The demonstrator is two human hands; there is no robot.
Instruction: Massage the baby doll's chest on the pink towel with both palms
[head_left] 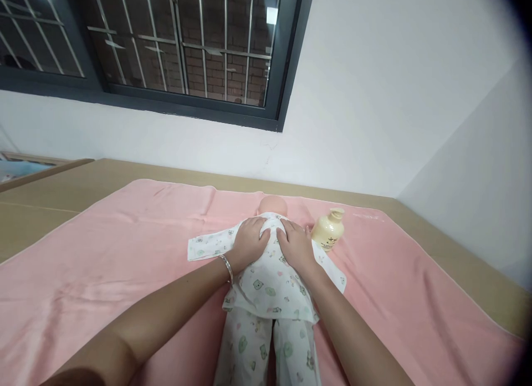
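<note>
A baby doll point(273, 205) lies on a pink cloth with its head toward the wall. It wears a white printed top point(272, 286) and matching trousers point(245, 347). My left hand point(250, 242), with a silver bracelet at the wrist, rests flat on the left of the doll's upper body. On the opposite side, my right hand point(296, 245) lies flat with its fingers stretched toward the doll's shoulder. Both thumbs point inward and are apart. The sleeves spread out to either side. Just beyond my right hand stands a pale yellow pump bottle point(328, 230).
The pink cloth point(124, 253) covers much of a wooden surface point(45, 217). Behind it rises a white wall point(353, 98) with a dark-framed, barred window point(187, 48). A wooden edge with something light blue point(25, 168) shows at far left.
</note>
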